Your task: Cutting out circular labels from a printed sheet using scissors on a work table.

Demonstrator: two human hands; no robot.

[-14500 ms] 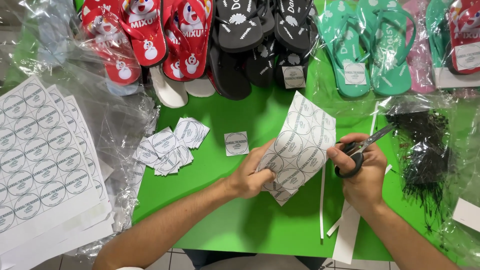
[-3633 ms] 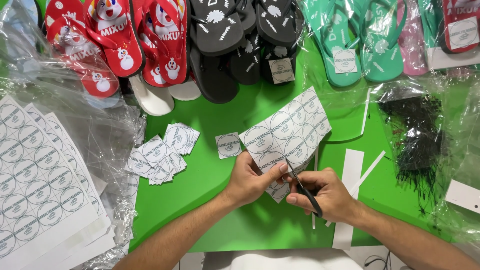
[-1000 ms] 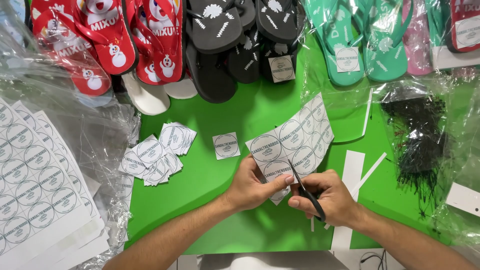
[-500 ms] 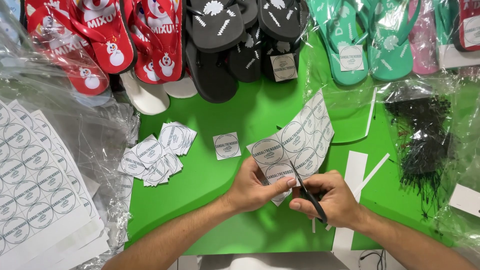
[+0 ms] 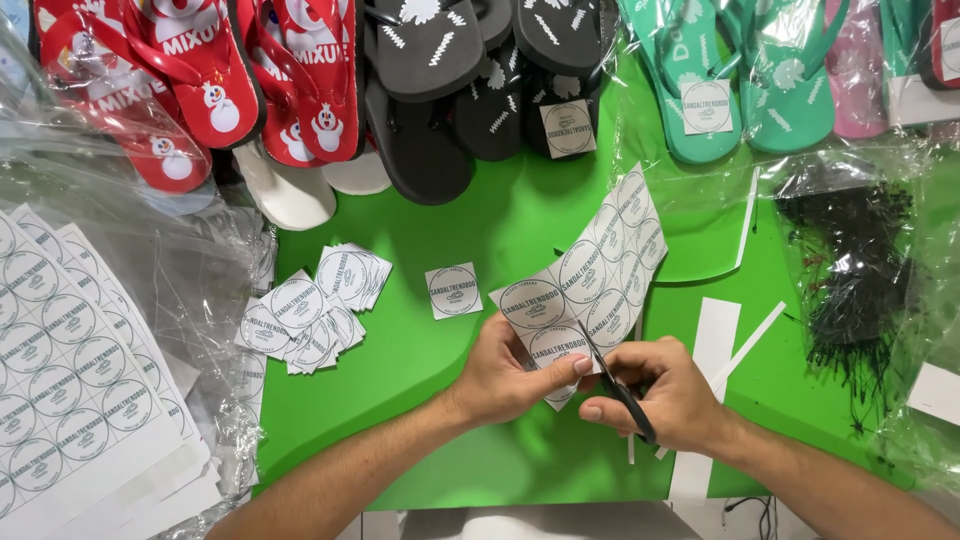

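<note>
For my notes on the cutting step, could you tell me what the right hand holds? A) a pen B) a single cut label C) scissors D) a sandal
C: the right hand grips dark scissors whose blades run into the label sheet, which the left hand steadies over the green table.

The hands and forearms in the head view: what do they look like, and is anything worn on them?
Both forearms are bare up to the frame edge: no sleeves show. The left hand and the right hand wear no gloves. No rings, watch or bracelet are visible. The fingernails are short and unpainted.
</note>
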